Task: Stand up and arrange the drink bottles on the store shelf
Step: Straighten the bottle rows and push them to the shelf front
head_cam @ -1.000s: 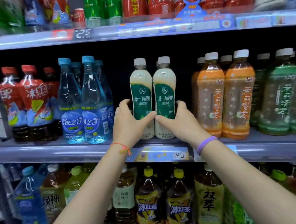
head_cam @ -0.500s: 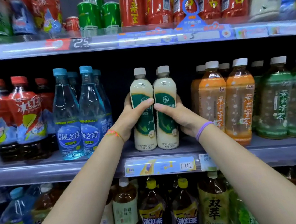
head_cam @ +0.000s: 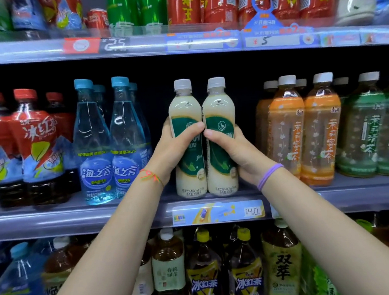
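Two cream milk-tea bottles with green labels and white caps stand upright side by side at the front of the middle shelf (head_cam: 76,217). My left hand (head_cam: 176,146) grips the left milk-tea bottle (head_cam: 183,107) around its label, thumb across the front. My right hand (head_cam: 233,150) grips the right milk-tea bottle (head_cam: 218,106) the same way. The two thumbs nearly meet between the bottles. Another white cap shows just behind the right bottle.
Blue water bottles (head_cam: 94,143) and red iced-tea bottles (head_cam: 37,144) stand to the left, orange tea bottles (head_cam: 304,126) and green tea bottles (head_cam: 376,125) to the right. Red and green cans (head_cam: 152,7) fill the upper shelf. Large bottles (head_cam: 245,274) crowd the lower shelf.
Both hands slid up from the bottles' lower halves and closed around the labels, thumbs meeting in front. The two bottles sit closer together. The view shifted slightly upward.
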### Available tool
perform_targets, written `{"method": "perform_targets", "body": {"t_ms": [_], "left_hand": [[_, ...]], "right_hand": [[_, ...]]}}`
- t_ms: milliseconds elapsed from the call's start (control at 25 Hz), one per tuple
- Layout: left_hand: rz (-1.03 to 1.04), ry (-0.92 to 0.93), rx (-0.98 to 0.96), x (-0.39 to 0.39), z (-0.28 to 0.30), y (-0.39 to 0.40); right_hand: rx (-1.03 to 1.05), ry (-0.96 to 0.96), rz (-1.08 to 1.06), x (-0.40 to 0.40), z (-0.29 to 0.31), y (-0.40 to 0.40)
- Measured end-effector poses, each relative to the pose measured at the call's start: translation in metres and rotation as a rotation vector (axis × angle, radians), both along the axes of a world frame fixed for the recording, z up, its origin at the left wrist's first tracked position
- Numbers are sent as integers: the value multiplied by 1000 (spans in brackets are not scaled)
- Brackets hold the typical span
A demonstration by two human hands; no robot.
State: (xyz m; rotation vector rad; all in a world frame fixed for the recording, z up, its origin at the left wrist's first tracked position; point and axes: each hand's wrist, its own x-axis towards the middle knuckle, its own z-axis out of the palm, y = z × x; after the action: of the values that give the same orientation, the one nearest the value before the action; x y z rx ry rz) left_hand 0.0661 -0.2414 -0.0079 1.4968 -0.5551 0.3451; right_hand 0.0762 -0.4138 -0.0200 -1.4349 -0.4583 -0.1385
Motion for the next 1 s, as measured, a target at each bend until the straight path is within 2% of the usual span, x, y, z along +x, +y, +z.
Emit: {"method": "perform_targets", "body": {"t_ms": [200,280,320,360,440,520,600,680,760,880,1000], "left_hand": [[-4,12,-79,-11,-6,-3],[119,-1,-82,-25,-11,-8],[256,-70,-51,-36,-13,-11],[405,-221,4,-47,-14,-16],[650,-646,106,-66,-12,-27],[741,-942,143,-78,-8,-45],[706,-1028,135,-85,-14,-73],[633,-957,136,-85,-22,-103],[605,-724,159,-78,-28,-137],[607,-320,270,-58,-33,-179],[641,-142,349,-45,-43,-203]], "right_hand": [[-42,-30,-71,-11,0,4],[-125,-80,-113,-24,1,3],[-161,-127,-160,-33,2,3],[-169,-195,-233,-41,4,3],[-106,-375,-396,-55,12,2],[-69,-593,-532,-68,17,-8],[-62,-786,-668,-79,18,-35],[-47,-877,-819,-81,13,-75],[-60,-818,-900,-77,7,-121],[-204,-532,-793,-75,3,-173],[-480,-285,-635,-71,-4,-193]]}}
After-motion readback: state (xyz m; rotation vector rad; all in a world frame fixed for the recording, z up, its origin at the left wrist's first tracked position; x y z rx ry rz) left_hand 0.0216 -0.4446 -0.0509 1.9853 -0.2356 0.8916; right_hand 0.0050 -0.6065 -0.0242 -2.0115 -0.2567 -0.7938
